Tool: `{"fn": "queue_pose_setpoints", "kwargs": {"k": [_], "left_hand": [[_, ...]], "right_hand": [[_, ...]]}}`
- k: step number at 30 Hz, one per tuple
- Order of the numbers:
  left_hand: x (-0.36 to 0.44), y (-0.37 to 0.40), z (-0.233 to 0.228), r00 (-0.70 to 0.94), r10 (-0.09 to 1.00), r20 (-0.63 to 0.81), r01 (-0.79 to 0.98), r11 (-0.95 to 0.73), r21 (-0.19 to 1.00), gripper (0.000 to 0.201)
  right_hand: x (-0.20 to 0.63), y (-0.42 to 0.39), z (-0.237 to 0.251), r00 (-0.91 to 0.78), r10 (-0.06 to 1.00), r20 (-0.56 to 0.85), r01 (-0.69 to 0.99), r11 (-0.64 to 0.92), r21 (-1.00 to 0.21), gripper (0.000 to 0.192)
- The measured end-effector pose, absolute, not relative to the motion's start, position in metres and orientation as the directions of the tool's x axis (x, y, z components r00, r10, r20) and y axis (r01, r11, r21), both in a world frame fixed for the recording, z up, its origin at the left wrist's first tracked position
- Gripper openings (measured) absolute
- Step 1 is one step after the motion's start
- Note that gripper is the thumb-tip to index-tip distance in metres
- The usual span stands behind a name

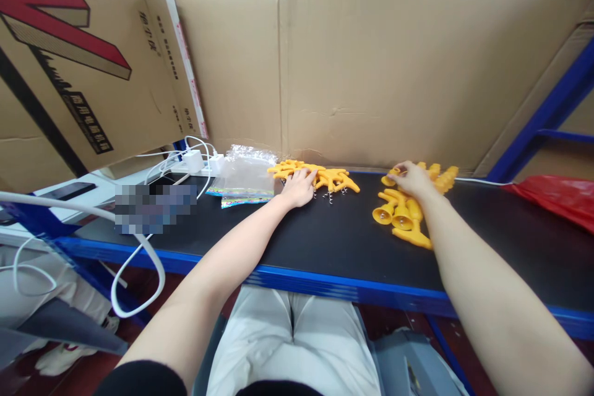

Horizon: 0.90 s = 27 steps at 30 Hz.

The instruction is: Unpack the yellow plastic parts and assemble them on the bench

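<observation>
On the left, a pile of yellow corkscrew handles (334, 178) lies on the black shelf top, with silver metal spirals pointing toward me. My left hand (298, 189) rests on this pile, fingers spread a little over the handles. At the right, my right hand (413, 178) pinches a yellow bell-shaped piece (392, 177) between thumb and fingers. Just below that hand lie more yellow bell-shaped pieces (401, 218), their wide mouths facing me, and a yellow handle-shaped piece (414, 237). Behind the right hand, a stacked row of yellow bell pieces (446, 179) is partly hidden.
Clear plastic bags (250, 180) lie left of the pile. White cables and chargers (192, 162) crowd the left end, near a blurred-out item (155, 207). Tall cardboard (371, 68) walls the back. A red bag (557, 198) sits far right. The blue shelf edge (343, 284) runs before me.
</observation>
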<state>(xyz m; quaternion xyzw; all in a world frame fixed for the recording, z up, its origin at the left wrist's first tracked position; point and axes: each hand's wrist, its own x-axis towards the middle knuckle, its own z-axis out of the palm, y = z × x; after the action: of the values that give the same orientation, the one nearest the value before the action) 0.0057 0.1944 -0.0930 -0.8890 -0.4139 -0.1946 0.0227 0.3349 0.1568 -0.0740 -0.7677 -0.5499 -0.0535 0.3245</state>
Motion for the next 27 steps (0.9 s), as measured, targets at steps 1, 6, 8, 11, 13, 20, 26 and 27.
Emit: {"fn": "queue_pose_setpoints", "kwargs": {"k": [1,6,8,11,13,20,26,27], "left_hand": [[0.0057,0.1937,-0.0922,0.581,0.731,0.357,0.745,-0.654,0.127,0.051],[0.0062,0.1879,-0.0898,0.572,0.741,0.352,0.751,-0.646,0.137,0.052],[0.0066,0.1862,-0.0899,0.576,0.729,0.37,0.746,-0.654,0.126,0.052],[0.0071,0.1854,-0.0905,0.6,0.68,0.421,0.718,-0.69,0.092,0.047],[0.007,0.1854,-0.0905,0.622,0.646,0.443,0.696,-0.715,0.065,0.045],[0.0064,0.186,-0.0904,0.667,0.604,0.436,0.655,-0.755,0.044,0.041],[0.0066,0.1874,-0.0912,0.672,0.612,0.417,0.659,-0.751,0.041,0.04],[0.0065,0.1873,-0.091,0.675,0.609,0.416,0.656,-0.753,0.039,0.04]], "right_hand": [[0.3355,0.1579,-0.0756,0.401,0.812,0.424,0.876,-0.205,-0.436,0.017],[0.3369,0.16,-0.08,0.373,0.792,0.484,0.911,-0.214,-0.352,0.028],[0.3361,0.1594,-0.0798,0.381,0.797,0.469,0.913,-0.246,-0.325,0.03],[0.3343,0.1583,-0.0779,0.392,0.83,0.397,0.914,-0.3,-0.273,0.026],[0.3336,0.1579,-0.0766,0.38,0.847,0.371,0.921,-0.308,-0.239,0.024],[0.3343,0.1603,-0.0756,0.381,0.863,0.333,0.918,-0.31,-0.247,0.03],[0.334,0.1609,-0.0777,0.414,0.84,0.35,0.908,-0.356,-0.221,0.038],[0.3334,0.1604,-0.0782,0.41,0.838,0.36,0.911,-0.355,-0.21,0.039]]}}
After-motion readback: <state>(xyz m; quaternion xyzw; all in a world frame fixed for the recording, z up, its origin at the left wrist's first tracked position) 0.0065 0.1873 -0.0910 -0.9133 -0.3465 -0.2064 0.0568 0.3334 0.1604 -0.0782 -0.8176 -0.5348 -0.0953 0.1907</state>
